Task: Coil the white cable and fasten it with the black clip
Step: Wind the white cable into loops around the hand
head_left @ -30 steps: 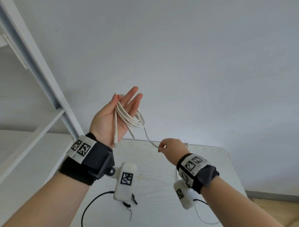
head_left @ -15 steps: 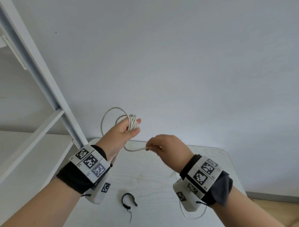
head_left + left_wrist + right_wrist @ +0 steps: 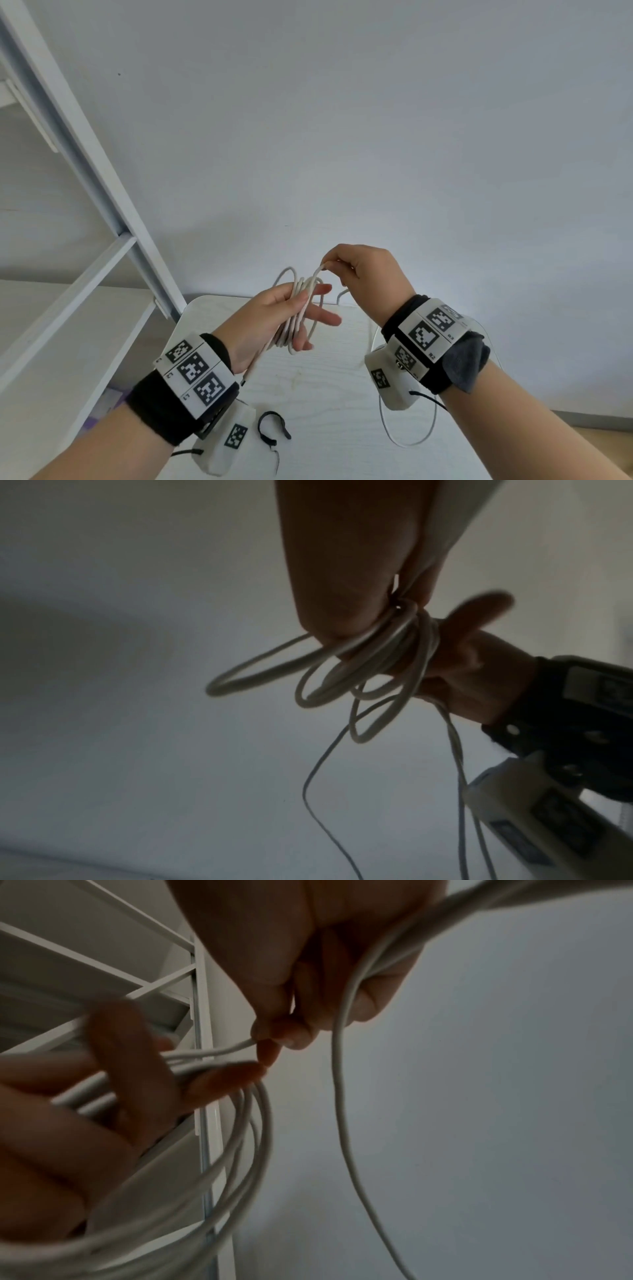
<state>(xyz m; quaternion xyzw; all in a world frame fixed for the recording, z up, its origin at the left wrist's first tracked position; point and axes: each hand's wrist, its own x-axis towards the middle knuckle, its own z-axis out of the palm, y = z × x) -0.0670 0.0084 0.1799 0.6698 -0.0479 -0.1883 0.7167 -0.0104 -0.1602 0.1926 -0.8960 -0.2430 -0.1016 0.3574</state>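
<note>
The white cable [image 3: 301, 308] lies in several loops across my left hand [image 3: 308, 308], which is held above the table with its thumb pinching the loops against nearly straight fingers. One plug end hangs by that wrist. My right hand [image 3: 329, 265], just above and to the right, pinches a strand that leads to the coil. In the left wrist view the loops [image 3: 342, 674] hang from the pinch. In the right wrist view the strand [image 3: 339, 1096] trails down from the fingertips [image 3: 298, 1037]. The black clip [image 3: 272, 428] lies open on the table.
The small white table [image 3: 325, 377] stands against a plain wall. Slack cable [image 3: 407, 442] curls on the table under my right wrist. A white shelf frame [image 3: 102, 192] with a low board stands at the left. Wooden floor [image 3: 609, 431] shows at the right.
My right hand has risen from below the coil to above my left fingertips, carrying the strand up and over. My left hand has dropped lower and its fingers have straightened.
</note>
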